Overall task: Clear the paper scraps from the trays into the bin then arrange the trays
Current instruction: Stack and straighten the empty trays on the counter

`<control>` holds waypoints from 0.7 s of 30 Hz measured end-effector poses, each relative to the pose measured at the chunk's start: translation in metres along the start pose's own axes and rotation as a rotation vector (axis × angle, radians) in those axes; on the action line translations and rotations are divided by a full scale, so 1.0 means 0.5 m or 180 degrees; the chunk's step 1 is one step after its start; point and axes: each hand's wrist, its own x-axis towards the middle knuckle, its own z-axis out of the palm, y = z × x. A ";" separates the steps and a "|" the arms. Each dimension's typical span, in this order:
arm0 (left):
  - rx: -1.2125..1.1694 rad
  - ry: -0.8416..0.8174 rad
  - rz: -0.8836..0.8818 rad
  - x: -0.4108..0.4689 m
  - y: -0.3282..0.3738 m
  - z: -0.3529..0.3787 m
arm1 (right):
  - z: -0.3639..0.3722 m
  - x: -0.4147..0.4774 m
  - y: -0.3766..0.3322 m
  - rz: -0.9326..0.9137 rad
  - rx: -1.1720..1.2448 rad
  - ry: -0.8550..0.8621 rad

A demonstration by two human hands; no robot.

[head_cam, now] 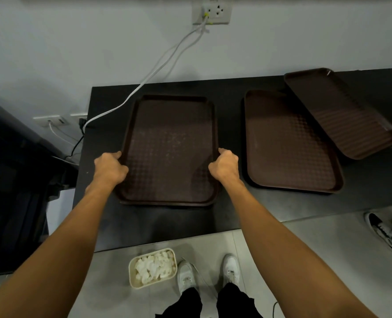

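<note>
A brown tray (170, 125) lies on the black table in front of me, resting on another tray whose edge shows beneath it. My left hand (109, 167) grips its left rim and my right hand (225, 166) grips its right rim. A second brown tray (289, 143) lies to the right, also with an edge showing under it. A third tray (341, 111) sits slanted at the far right. No scraps show on any tray. On the floor by my feet stands a cream bin (133, 269) filled with white paper scraps (153, 267).
The black table (103, 216) ends at the left near a dark cabinet (11, 180). White cables (167, 58) run from a wall socket (212, 12) down to the table's back left corner. Another person's shoe (385, 230) is on the floor at right.
</note>
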 end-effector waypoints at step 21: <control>0.0087 0.0464 0.0769 -0.026 0.164 0.074 | -0.109 0.088 0.025 -0.0429 0.0065 0.0233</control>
